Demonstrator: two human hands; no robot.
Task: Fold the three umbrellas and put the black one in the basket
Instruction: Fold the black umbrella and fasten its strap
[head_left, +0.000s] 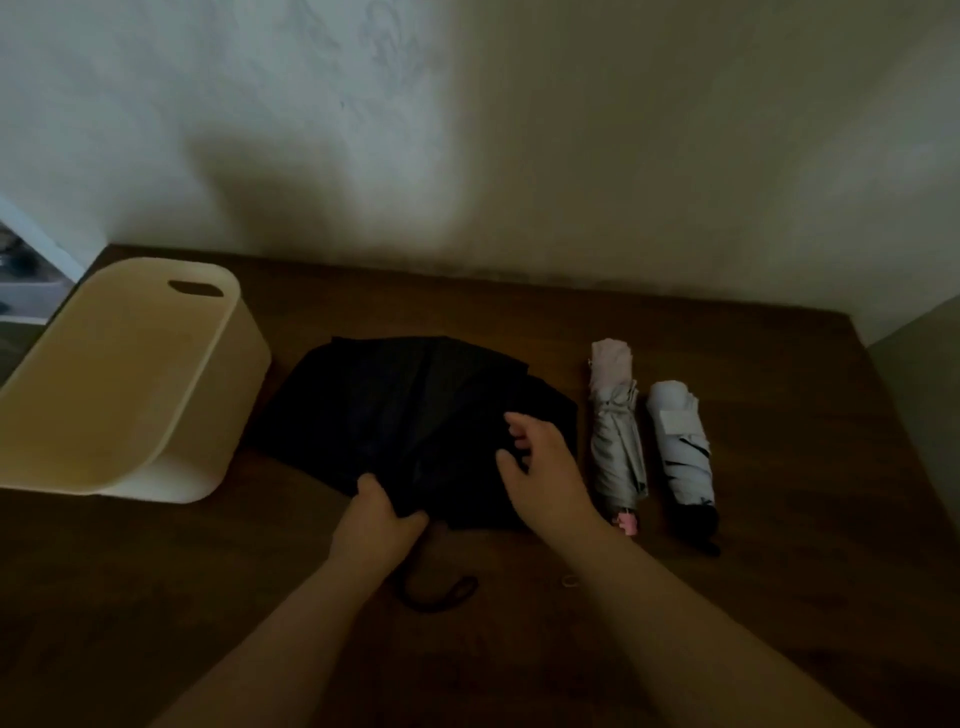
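The black umbrella (405, 415) lies in the middle of the wooden table (779, 519), its loose canopy spread out in folds. My left hand (376, 525) grips it at the near end by the handle, and its wrist strap (441, 592) trails toward me. My right hand (545, 467) rests on the canopy's right side, fingers bent over the fabric. To the right lie two rolled umbrellas side by side: a grey and pink one (618, 436) and a pale blue one (680, 452). The cream basket (130, 384) stands at the left.
The table's back edge meets a pale wall (467, 130). The basket has an oval handle hole near its far rim. A small ring-like item (570, 581) lies on the wood near my right forearm.
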